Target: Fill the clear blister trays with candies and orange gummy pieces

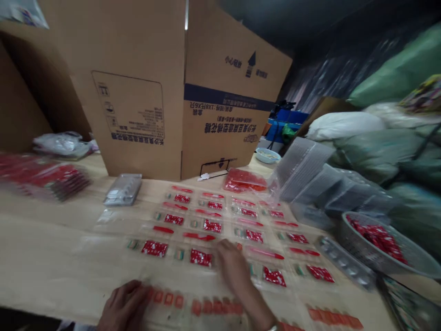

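Note:
Rows of clear blister trays (220, 220) holding small red packets and red pens lie across the wooden table (51, 257). My right hand (234, 266) reaches forward over the trays, fingers together and flat on one near a red packet (200, 257). My left hand (126, 305) rests curled at the near edge, touching a strip of small orange-red pieces (206, 305). The picture is blurred by motion.
A big open cardboard box (179, 92) stands behind the trays. A stack of clear trays (123, 189) lies at the left, more clear trays (320, 184) at the right. A grey basket (379, 243) holds red items. Filled sacks (396, 138) pile up at the right.

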`<state>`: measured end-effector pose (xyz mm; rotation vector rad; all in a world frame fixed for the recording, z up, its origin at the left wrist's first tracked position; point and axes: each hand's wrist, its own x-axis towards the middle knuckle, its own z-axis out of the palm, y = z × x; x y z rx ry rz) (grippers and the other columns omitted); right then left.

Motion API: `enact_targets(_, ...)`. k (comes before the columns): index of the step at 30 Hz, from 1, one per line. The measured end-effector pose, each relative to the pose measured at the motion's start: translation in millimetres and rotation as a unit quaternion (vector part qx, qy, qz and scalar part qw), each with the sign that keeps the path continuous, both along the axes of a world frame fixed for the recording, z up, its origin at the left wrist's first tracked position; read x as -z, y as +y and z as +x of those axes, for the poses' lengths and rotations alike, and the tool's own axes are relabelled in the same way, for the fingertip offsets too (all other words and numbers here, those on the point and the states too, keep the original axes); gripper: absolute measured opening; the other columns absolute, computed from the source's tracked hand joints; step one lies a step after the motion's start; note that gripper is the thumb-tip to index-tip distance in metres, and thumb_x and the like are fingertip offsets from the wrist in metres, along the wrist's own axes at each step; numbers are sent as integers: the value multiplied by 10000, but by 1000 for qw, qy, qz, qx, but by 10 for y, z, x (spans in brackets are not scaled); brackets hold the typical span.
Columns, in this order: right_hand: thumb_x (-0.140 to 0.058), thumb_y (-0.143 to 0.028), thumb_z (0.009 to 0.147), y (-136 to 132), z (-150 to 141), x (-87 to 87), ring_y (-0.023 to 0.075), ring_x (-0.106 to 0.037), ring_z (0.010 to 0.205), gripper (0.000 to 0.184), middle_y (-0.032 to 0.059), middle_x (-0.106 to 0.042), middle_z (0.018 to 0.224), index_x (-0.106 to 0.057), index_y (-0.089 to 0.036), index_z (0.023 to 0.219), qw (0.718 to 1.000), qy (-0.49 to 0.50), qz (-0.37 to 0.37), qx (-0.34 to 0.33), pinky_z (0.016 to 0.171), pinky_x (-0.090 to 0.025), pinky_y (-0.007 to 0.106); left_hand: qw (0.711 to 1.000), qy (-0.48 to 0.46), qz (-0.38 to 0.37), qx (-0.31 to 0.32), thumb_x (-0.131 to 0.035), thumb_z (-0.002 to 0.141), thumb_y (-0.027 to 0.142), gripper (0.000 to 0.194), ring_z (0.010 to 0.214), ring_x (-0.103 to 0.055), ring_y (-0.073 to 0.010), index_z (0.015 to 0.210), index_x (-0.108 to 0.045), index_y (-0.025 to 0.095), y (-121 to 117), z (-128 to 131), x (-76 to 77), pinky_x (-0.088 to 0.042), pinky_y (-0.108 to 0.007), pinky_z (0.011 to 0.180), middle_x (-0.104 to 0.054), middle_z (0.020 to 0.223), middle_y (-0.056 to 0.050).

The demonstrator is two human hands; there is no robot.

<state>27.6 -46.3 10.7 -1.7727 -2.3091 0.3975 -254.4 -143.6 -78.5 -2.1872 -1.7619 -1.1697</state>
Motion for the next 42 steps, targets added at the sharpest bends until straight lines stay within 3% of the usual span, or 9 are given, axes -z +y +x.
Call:
enact_targets(4, -416, 7, 808, 132, 396, 117, 256, -596, 948, 309, 166, -645, 1005, -694, -109, 878, 999, -34, -34, 23, 800, -417, 306, 999, 19, -38, 15, -556, 853, 400, 192, 836, -648, -209, 918, -710, 305, -28, 43, -212, -568, -303, 698, -680, 925, -48)
enact_targets(9, -415, 9, 804, 90, 386, 172, 226, -580, 947, 302, 124, -640, 978, -675, -136, 853, 999, -21, -31, 18, 810, -395, 276, 999, 16, -31, -7, -558, 854, 360, 160, 816, -650, -204, 860, -705, 298, -54, 67, -281, -563, -306, 682, -679, 893, -36)
enact_targets(15, -464, -67, 836, 110, 541, 10, 186, -610, 855, 244, 92, -644, 952, -640, -132, 993, 996, -22, -8, 83, 724, -410, 238, 999, 26, 1, -29, -524, 847, 443, 391, 959, -636, -274, 1196, -553, 269, 19, 134, -264, -552, -422, 746, -641, 1127, -109)
enact_targets(21, -486, -3, 780, 214, 503, 49, 220, -626, 910, 255, 145, -648, 1010, -686, -116, 893, 993, -55, -36, 97, 756, -412, 265, 994, -17, 59, 93, -561, 830, 260, 141, 852, -672, -212, 952, -629, 275, 343, 784, -588, -555, -337, 711, -704, 948, -47)
enact_targets(27, -436, -11, 812, 244, 502, 48, 224, -658, 893, 276, 149, -645, 990, -679, -108, 898, 993, -68, -75, 53, 735, -422, 269, 991, -10, -18, 134, -582, 776, 166, 145, 835, -676, -201, 878, -649, 245, 520, 1243, -703, -559, -345, 755, -716, 891, -43)
enact_targets(30, -380, -9, 828, 244, 563, 128, 234, -671, 838, 299, 163, -621, 996, -655, -105, 897, 994, -68, -87, 20, 708, -429, 291, 997, 39, -63, 32, -546, 776, 160, 167, 881, -672, -199, 845, -674, 241, 623, 871, -754, -547, -337, 793, -723, 908, -54)
enact_targets(35, -401, -16, 811, 297, 604, 288, 191, -649, 784, 253, 111, -601, 956, -611, -154, 843, 996, -42, -77, -18, 686, -416, 264, 972, 68, -109, -195, -443, 621, 19, 337, 743, -671, -240, 762, -688, 202, 409, -436, -915, -528, -344, 621, -735, 816, -93)
enact_targets(38, -429, -19, 776, 270, 564, 223, 190, -631, 762, 224, 79, -611, 877, -599, -163, 798, 997, -29, -68, -6, 674, -401, 260, 971, 70, -150, -174, -482, 653, 102, 232, 582, -655, -218, 571, -647, 243, 253, -1039, -849, -505, -297, 529, -706, 624, -40)
enact_targets(42, -425, -36, 769, 134, 543, 63, 184, -610, 738, 200, 56, -611, 816, -572, -171, 776, 999, 17, -40, 18, 667, -394, 259, 991, 76, -109, -15, -516, 790, 294, 204, 560, -649, -167, 648, -662, 308, 240, -1378, -571, -531, -248, 550, -687, 598, 45)
